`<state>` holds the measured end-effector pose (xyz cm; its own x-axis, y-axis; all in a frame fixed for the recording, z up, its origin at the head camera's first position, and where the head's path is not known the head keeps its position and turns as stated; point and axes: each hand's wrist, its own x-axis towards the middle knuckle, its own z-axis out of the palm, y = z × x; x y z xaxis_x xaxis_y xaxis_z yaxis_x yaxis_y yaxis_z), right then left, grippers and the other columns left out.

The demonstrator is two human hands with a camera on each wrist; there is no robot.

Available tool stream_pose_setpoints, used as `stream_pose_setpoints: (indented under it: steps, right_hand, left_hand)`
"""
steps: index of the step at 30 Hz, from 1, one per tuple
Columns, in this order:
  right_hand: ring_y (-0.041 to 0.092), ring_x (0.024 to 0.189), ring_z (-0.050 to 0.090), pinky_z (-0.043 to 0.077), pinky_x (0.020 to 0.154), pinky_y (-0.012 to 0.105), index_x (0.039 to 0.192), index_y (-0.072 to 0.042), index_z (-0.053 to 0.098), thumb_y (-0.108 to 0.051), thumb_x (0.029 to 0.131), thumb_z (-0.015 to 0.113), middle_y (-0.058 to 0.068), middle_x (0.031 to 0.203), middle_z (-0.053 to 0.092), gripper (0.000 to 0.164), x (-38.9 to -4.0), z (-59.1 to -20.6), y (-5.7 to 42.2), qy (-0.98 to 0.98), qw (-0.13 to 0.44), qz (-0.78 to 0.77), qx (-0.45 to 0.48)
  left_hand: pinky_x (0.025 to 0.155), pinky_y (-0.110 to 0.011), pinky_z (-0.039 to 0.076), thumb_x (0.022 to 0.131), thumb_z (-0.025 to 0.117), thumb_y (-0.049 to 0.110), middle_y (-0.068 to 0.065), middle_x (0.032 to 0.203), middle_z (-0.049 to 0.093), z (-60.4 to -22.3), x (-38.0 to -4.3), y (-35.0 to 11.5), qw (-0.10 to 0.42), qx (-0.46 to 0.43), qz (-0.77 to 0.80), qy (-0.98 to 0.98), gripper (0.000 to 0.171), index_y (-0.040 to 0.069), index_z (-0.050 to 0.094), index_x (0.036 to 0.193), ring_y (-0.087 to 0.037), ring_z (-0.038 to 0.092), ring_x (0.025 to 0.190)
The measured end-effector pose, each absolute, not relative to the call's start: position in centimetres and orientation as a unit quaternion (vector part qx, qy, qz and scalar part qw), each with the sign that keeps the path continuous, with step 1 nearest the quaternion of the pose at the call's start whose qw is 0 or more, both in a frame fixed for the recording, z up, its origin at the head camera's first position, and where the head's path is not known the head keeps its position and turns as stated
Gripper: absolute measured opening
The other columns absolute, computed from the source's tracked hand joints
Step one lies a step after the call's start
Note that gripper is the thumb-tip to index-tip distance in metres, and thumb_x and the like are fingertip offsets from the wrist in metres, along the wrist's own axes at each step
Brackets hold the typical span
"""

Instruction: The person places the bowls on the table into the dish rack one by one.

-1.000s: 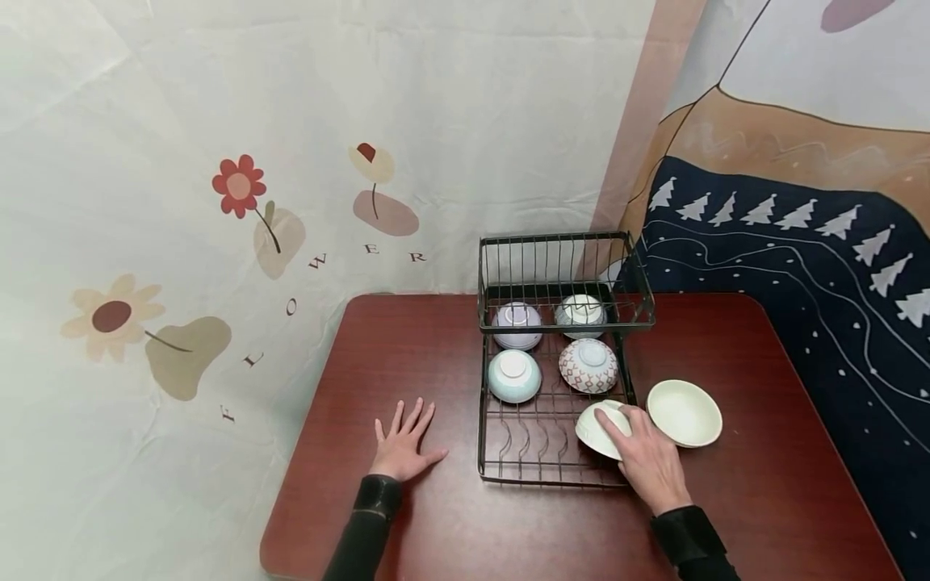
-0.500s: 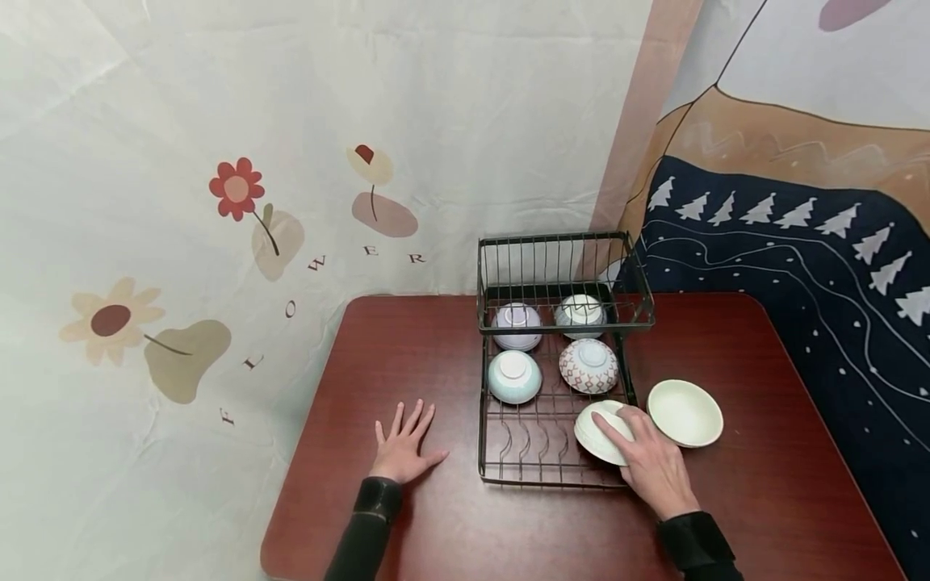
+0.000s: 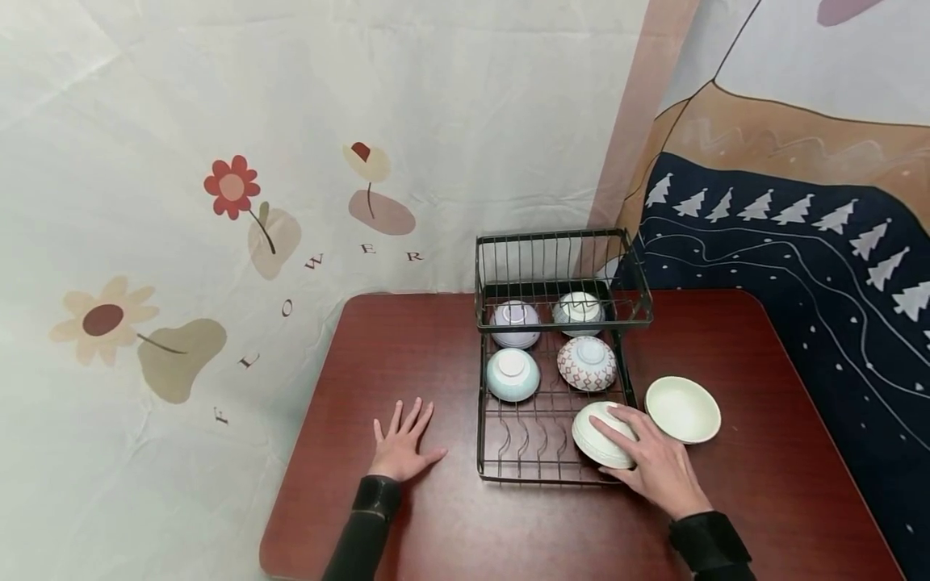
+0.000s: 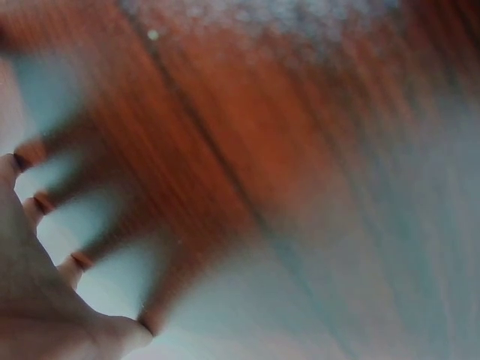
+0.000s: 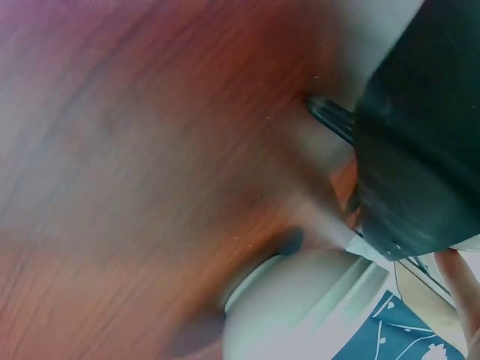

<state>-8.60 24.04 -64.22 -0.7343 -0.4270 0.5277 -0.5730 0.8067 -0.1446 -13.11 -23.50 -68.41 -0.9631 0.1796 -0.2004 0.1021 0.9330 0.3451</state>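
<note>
In the head view my right hand spans a cream bowl that sits upside down at the front right of the black wire dish rack. Its fingers lie over the bowl's upturned base, and the thumb is at the near rim. Beside the rack, a second cream bowl stands upright on the table. My left hand rests on the table left of the rack, fingers spread; its fingers also show in the left wrist view. Much of my right hand is hidden in the right wrist view.
Further back in the rack sit upside-down bowls: a light blue one, a red-patterned one, a lilac one and a grey-blue one. The rack's raised upper basket overhangs the rear pair. A wall backs the reddish-brown table.
The bowl under my right hand has gone from tilted to flatter in the rack. The thumb now shows at its near rim, and the right wrist has shifted slightly right. My left hand has stayed put.
</note>
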Motion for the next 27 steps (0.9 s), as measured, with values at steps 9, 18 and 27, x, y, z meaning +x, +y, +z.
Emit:
stream_pose_setpoints:
  steps: [9,18,27]
  right_hand:
    - [0.029,0.123,0.068,0.060,0.063,0.038,0.149,-0.028,0.070,-0.043,0.050,0.109,0.014,0.135,0.069,0.108,-8.79,-63.81,24.21,-0.922,0.237,0.100,0.290]
    - [0.031,0.116,0.074,0.061,0.069,0.040,0.151,-0.026,0.068,-0.042,0.050,0.110,0.015,0.133,0.070,0.110,-9.55,-63.73,24.22,-0.913,0.233,0.063,0.330]
    - [0.029,0.115,0.073,0.064,0.081,0.044,0.144,-0.023,0.072,-0.030,0.048,0.111,0.013,0.127,0.071,0.104,-9.62,-63.70,24.33,-0.903,0.234,0.071,0.353]
  left_hand:
    - [0.129,-0.088,0.005,0.095,0.068,0.071,-0.005,0.185,0.028,-68.62,-13.20,-23.48,0.117,0.072,0.177,0.975,0.094,0.029,0.037,0.174,-0.046,0.015,0.173]
    - [0.128,-0.088,0.003,0.096,0.070,0.068,-0.007,0.185,0.028,-67.88,-13.01,-23.53,0.118,0.067,0.187,0.973,0.094,0.027,0.038,0.174,-0.046,0.014,0.173]
    - [0.128,-0.088,0.004,0.096,0.071,0.067,-0.008,0.185,0.029,-67.97,-12.90,-23.59,0.115,0.069,0.183,0.974,0.094,0.027,0.038,0.174,-0.047,0.016,0.172]
